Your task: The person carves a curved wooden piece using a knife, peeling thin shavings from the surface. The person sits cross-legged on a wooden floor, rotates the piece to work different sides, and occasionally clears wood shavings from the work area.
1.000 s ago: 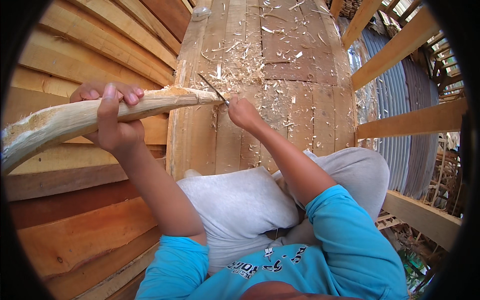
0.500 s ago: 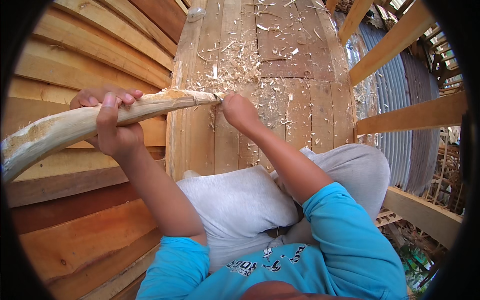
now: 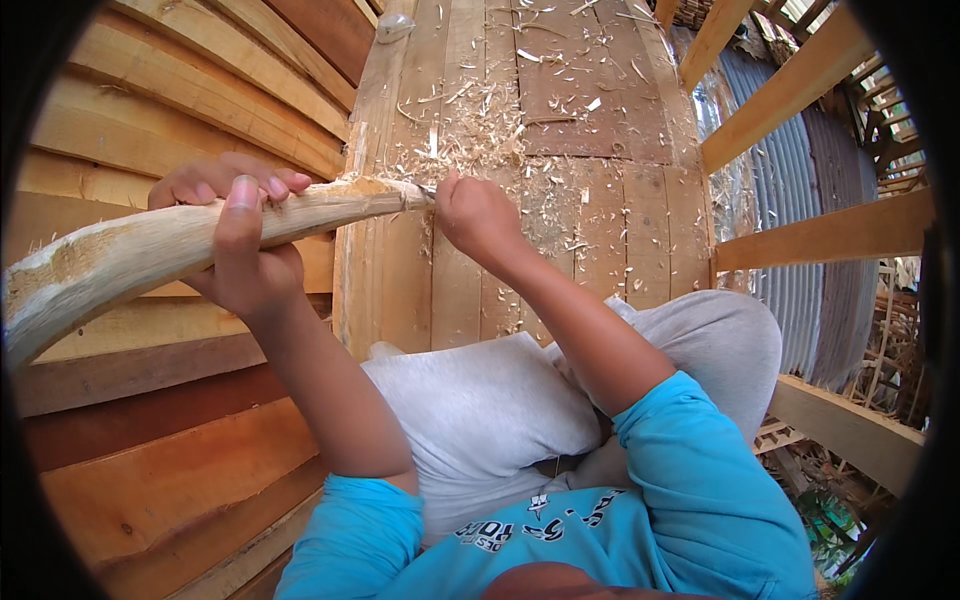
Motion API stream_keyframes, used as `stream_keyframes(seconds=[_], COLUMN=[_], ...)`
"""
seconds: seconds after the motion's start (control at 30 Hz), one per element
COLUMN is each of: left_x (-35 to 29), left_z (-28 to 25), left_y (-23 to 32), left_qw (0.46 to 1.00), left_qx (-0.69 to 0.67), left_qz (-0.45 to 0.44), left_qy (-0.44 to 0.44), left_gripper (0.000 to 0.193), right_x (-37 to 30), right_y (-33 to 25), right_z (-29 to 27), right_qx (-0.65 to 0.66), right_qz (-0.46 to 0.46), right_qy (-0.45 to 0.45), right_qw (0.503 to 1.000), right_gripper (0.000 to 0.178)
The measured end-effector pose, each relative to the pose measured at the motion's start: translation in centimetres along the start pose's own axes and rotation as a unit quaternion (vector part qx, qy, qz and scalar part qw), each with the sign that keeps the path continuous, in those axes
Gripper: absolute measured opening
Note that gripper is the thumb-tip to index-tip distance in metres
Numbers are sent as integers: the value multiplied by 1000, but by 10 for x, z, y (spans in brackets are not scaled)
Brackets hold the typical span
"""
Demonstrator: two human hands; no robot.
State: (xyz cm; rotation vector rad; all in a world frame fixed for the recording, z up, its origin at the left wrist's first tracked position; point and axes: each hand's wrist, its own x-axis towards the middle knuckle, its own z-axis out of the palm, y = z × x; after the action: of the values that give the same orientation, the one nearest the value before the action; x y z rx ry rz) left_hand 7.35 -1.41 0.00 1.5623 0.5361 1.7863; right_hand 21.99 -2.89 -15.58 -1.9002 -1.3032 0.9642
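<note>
My left hand (image 3: 238, 240) is wrapped around a long, pale, curved piece of wood (image 3: 140, 250) stripped of bark, holding it level across the left of the view. Its tapered end points right, toward my right hand (image 3: 478, 215). That hand is closed on a small knife; only a bit of its blade (image 3: 427, 190) shows, touching the wood's tip. My legs in grey trousers (image 3: 480, 410) lie below, on the plank floor.
Wood shavings (image 3: 480, 140) lie scattered over the plank floor (image 3: 600, 100). Stacked boards (image 3: 130, 110) rise on the left. Timber rails (image 3: 800, 90) run on the right, with corrugated metal sheet (image 3: 790, 180) beyond them. A small pale object (image 3: 393, 25) sits at the top.
My right hand has drawn the knife in toward the wood's tip, so the blade that stuck out a second ago is now mostly hidden. The wood has barely shifted.
</note>
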Motion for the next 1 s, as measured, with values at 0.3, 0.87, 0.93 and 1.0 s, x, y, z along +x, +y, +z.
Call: stream_keyframes(seconds=[0.3,0.87,0.93,1.0], left_x=[7,8,6,7], left_z=[-17,-21,-29,-31], left_y=[-7,-5,-5,-5], left_qw=[999,996,998,999], left_qx=[-39,-47,-31,-26], left_qz=[-8,-13,-13,-11], left_qy=[-27,-78,-55,-31], left_gripper=[24,23,23,25], right_x=[12,26,21,20], right_y=[22,52,24,21], right_z=[19,23,14,15], right_qx=[-56,-107,-84,-80], right_qz=[-3,11,-39,-42], right_qy=[44,-6,-54,-90], right_qw=[997,994,994,992], right_gripper=[60,60,59,57])
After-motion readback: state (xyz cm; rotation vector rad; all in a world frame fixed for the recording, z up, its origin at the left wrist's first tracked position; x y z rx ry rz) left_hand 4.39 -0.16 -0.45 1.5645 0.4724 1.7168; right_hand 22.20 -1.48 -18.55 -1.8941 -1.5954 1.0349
